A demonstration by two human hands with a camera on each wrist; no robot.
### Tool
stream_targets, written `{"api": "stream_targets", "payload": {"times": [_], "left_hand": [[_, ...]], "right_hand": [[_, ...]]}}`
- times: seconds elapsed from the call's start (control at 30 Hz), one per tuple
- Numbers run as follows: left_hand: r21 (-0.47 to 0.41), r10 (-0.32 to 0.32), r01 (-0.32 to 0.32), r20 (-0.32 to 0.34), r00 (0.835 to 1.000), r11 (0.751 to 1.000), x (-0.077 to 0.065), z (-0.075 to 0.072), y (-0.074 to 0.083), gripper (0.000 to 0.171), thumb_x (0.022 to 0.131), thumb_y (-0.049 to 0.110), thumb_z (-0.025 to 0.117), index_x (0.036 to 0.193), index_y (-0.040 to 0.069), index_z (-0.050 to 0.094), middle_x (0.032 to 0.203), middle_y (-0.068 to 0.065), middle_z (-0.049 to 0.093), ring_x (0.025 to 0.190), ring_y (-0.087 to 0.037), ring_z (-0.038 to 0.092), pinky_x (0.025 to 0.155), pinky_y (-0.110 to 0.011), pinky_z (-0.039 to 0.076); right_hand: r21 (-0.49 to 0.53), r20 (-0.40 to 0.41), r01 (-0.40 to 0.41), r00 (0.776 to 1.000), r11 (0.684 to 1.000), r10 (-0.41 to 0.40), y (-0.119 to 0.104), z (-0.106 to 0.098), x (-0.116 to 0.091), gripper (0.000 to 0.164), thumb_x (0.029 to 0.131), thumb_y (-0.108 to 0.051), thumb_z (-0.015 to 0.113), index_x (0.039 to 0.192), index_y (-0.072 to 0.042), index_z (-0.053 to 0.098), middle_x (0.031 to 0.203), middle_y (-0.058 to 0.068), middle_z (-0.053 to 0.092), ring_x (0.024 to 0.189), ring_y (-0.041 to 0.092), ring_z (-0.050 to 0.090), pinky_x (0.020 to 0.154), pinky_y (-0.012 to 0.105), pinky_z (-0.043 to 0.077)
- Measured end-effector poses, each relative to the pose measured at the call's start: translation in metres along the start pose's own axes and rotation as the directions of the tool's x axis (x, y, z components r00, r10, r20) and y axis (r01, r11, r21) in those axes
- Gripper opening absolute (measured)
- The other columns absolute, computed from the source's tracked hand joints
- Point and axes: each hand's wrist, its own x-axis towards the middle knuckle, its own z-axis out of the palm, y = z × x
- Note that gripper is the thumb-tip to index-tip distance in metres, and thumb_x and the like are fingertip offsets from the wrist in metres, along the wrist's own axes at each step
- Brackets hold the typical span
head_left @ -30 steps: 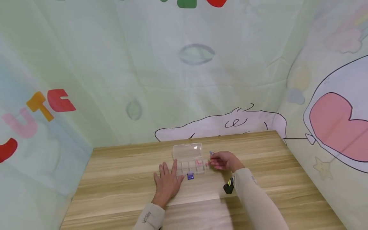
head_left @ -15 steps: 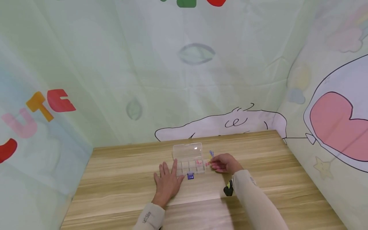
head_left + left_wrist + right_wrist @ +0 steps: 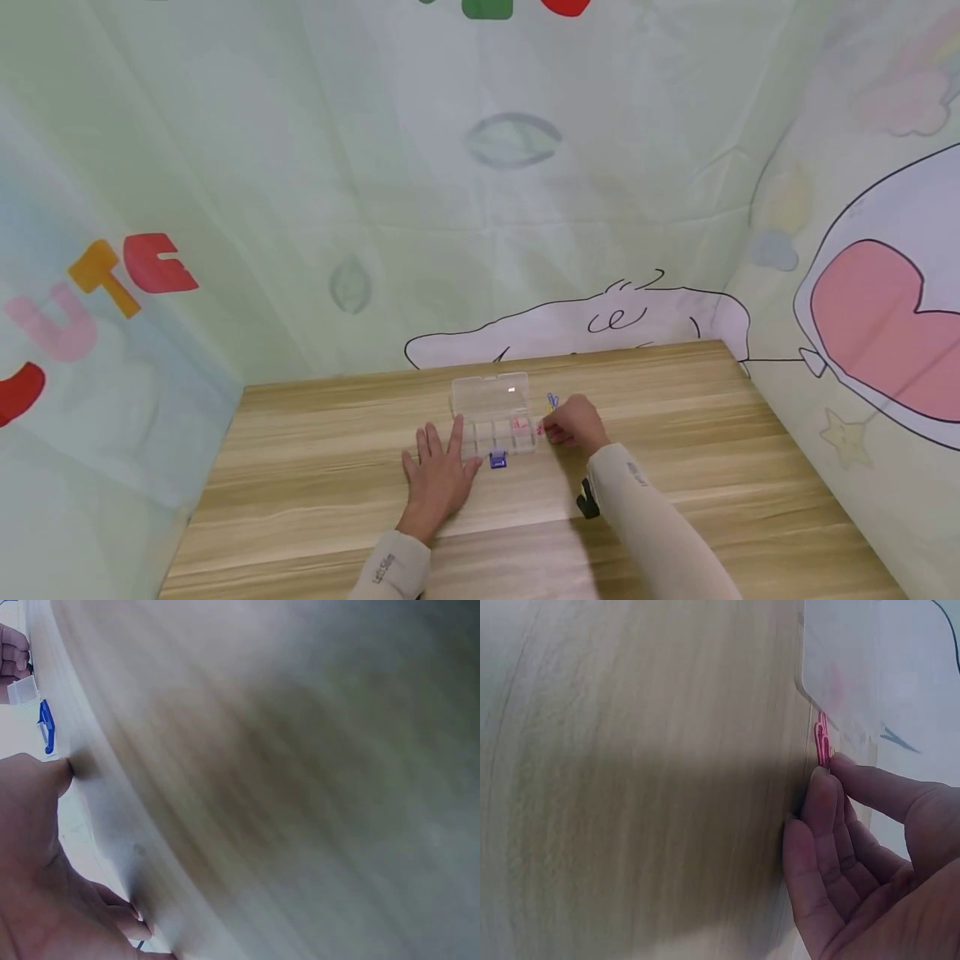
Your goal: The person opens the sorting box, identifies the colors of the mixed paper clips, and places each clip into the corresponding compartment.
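Observation:
A clear plastic compartment box (image 3: 489, 398) lies on the table with its lid folded back and a blue latch (image 3: 498, 460) at the front. My left hand (image 3: 437, 482) rests with fingers spread at the box's left end. Just off the right end, my right hand (image 3: 576, 422) pinches a pink paper clip (image 3: 823, 750) between thumb and forefinger, low over the table. More pink clips (image 3: 519, 426) show in the box's right part. Beyond my right fingers lie blue paper clips (image 3: 552, 400), with a bit of yellow beside them partly hidden.
The wooden table (image 3: 315, 467) reaches back to a printed cloth wall (image 3: 300, 208). Cloth also hangs at both sides. A dark object (image 3: 587, 500) shows beneath my right wrist.
My right hand has moved slightly left and down from beside the blue clips to the pink clips, its fingers now pointing more downward. The left hand and the box have stayed put.

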Motion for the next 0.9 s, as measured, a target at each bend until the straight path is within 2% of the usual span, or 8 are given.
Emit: {"api": "stream_targets", "payload": {"times": [0.13, 0.33, 0.6, 0.77, 0.9], "left_hand": [[-0.002, -0.002, 0.002, -0.002, 1.000, 1.000, 0.000, 0.000, 0.000, 0.075, 0.087, 0.060, 0.041, 0.147, 0.024, 0.013, 0.144, -0.029, 0.016, 0.131, -0.043, 0.012, 0.093, -0.069, 0.011], [-0.003, -0.001, 0.001, -0.002, 1.000, 1.000, 0.000, 0.000, 0.000, 0.076, 0.087, 0.060, 0.042, 0.147, 0.024, 0.013, 0.144, -0.028, 0.016, 0.131, -0.043, 0.012, 0.093, -0.069, 0.010], [-0.014, -0.001, 0.001, -0.007, 1.000, 1.000, -0.001, -0.001, 0.000, 0.075, 0.087, 0.059, 0.042, 0.147, 0.023, 0.014, 0.143, -0.029, 0.015, 0.131, -0.044, 0.011, 0.093, -0.069, 0.011], [-0.036, -0.001, 0.001, -0.007, 1.000, 0.999, -0.001, -0.001, 0.000, 0.075, 0.087, 0.058, 0.044, 0.147, 0.023, 0.015, 0.143, -0.029, 0.015, 0.131, -0.044, 0.011, 0.093, -0.069, 0.010], [-0.038, -0.004, 0.004, -0.002, 1.000, 0.999, -0.001, -0.001, 0.000, 0.075, 0.087, 0.058, 0.043, 0.147, 0.023, 0.016, 0.144, -0.029, 0.015, 0.131, -0.044, 0.011, 0.093, -0.069, 0.010]], "right_hand": [[-0.067, -0.002, 0.020, 1.000, 0.998, -0.020, -0.001, 0.001, -0.001, 0.016, 0.076, -0.015, 0.072, 0.070, -0.001, 0.067, 0.064, 0.008, 0.064, 0.055, 0.019, 0.061, 0.049, 0.029, 0.049], [-0.055, 0.011, 0.014, 1.000, 0.998, -0.014, -0.001, -0.002, -0.001, 0.014, 0.074, -0.014, 0.073, 0.070, -0.002, 0.067, 0.065, 0.008, 0.065, 0.056, 0.019, 0.061, 0.049, 0.029, 0.049], [-0.064, -0.007, 0.049, 0.999, 0.997, -0.049, 0.004, -0.004, -0.005, 0.020, 0.072, -0.019, 0.075, 0.067, -0.002, 0.066, 0.061, 0.009, 0.064, 0.051, 0.019, 0.060, 0.044, 0.028, 0.047], [-0.123, -0.038, 0.075, 0.996, 0.990, -0.080, 0.004, -0.002, -0.010, 0.022, 0.072, -0.021, 0.075, 0.066, -0.003, 0.064, 0.058, 0.008, 0.062, 0.048, 0.019, 0.058, 0.042, 0.028, 0.046], [-0.157, -0.046, 0.062, 0.996, 0.986, -0.070, 0.002, -0.001, -0.012, 0.022, 0.073, -0.020, 0.075, 0.067, -0.003, 0.063, 0.058, 0.008, 0.062, 0.048, 0.019, 0.058, 0.043, 0.028, 0.047]]}}
